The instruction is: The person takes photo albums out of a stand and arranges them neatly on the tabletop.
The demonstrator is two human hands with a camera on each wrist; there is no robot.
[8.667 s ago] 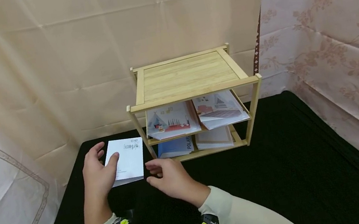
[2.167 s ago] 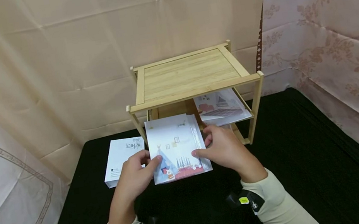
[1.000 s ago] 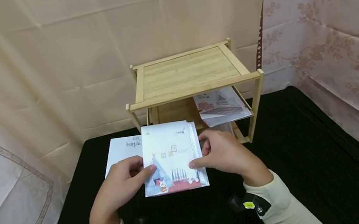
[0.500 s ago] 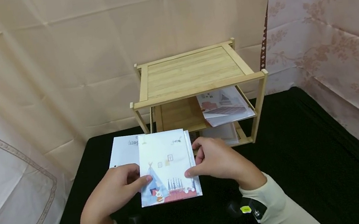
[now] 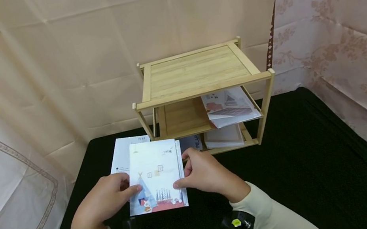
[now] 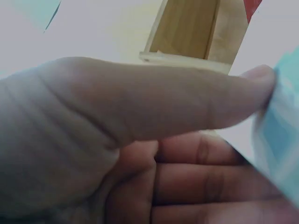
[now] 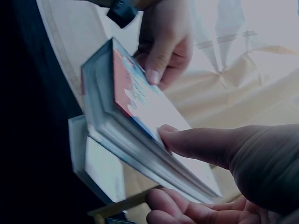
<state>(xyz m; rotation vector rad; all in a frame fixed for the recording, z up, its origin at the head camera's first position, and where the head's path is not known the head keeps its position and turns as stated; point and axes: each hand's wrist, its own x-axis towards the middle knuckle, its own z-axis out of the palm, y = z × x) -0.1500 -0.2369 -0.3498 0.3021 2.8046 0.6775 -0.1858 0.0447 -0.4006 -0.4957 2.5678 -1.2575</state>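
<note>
Both hands hold a thick photo album (image 5: pixel 157 174) with a tent drawn on its white cover. My left hand (image 5: pixel 101 201) grips its left edge, thumb on the cover, fingers beneath. At the right edge my right hand (image 5: pixel 207 174) pinches it, thumb on top; in the right wrist view, the layered page edges (image 7: pixel 140 154) show between thumb and fingers. A second white album (image 5: pixel 121 156) lies on the black cloth behind, partly hidden by the held one. The left wrist view shows the left thumb (image 6: pixel 224 100) against the cover.
A light wooden rack (image 5: pixel 198 70) stands at the back. Its middle tier bears another illustrated album (image 5: pixel 231 109) at the right. On the bottom tier are a white album (image 5: pixel 223 137) and a dark blue one (image 5: pixel 190 142). Cloth curtains (image 5: pixel 103 63) hang around the black-covered table (image 5: pixel 320 157).
The tent album has left the middle tier's left side. Over the last second both hands have carried it left and slightly toward me, overlapping the white album on the cloth.
</note>
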